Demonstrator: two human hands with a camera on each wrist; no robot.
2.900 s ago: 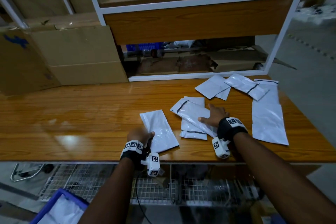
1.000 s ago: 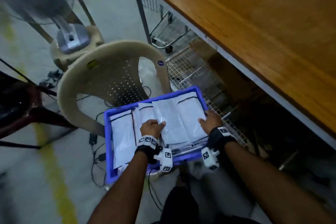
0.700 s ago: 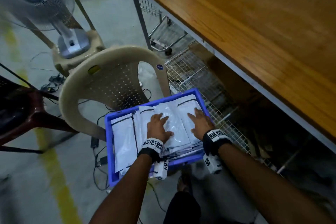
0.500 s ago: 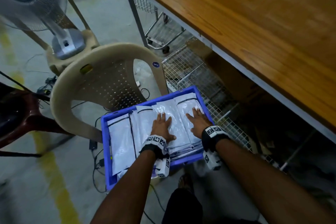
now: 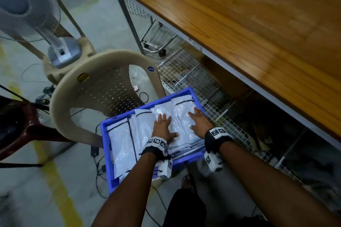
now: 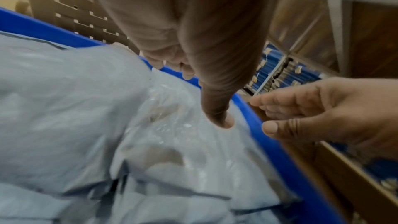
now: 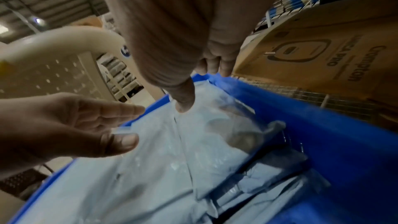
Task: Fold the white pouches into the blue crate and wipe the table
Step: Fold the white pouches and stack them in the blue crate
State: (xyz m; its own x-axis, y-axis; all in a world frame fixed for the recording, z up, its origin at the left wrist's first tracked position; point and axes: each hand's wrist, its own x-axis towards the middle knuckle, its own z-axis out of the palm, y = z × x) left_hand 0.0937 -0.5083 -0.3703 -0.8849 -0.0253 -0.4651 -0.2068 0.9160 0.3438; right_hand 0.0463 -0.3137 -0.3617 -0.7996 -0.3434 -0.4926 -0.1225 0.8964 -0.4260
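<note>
At the far left, a pedestal fan point(image 5: 22, 5) is standing on the floor beside a dark red chair point(image 5: 16, 125). Next to them a beige plastic chair point(image 5: 103, 86) is facing away, its perforated back just beyond the blue crate point(image 5: 106, 134), which is sitting low beside the bench. The crate is holding white pouches point(image 5: 121, 143) lying flat in overlapping stacks, some showing a dark strip along one edge.

The left hand point(image 5: 163, 127) is lying over the middle stack with fingers straight and spread, gripping nothing; in the left wrist view its thumb tip is touching the plastic. Just to its right, the right hand point(image 5: 198, 121) is hovering flat over the rightmost stack near the crate's right wall, fingers extended and loosely apart, thumb out, also holding nothing. Whether its palm is pressing the pouches I cannot tell. Both wrists are wearing black bands with marker-covered camera blocks.

Further right, a wire mesh shelf point(image 5: 212, 94) is running under the wooden bench point(image 5: 258, 33), which is filling the upper right.
</note>
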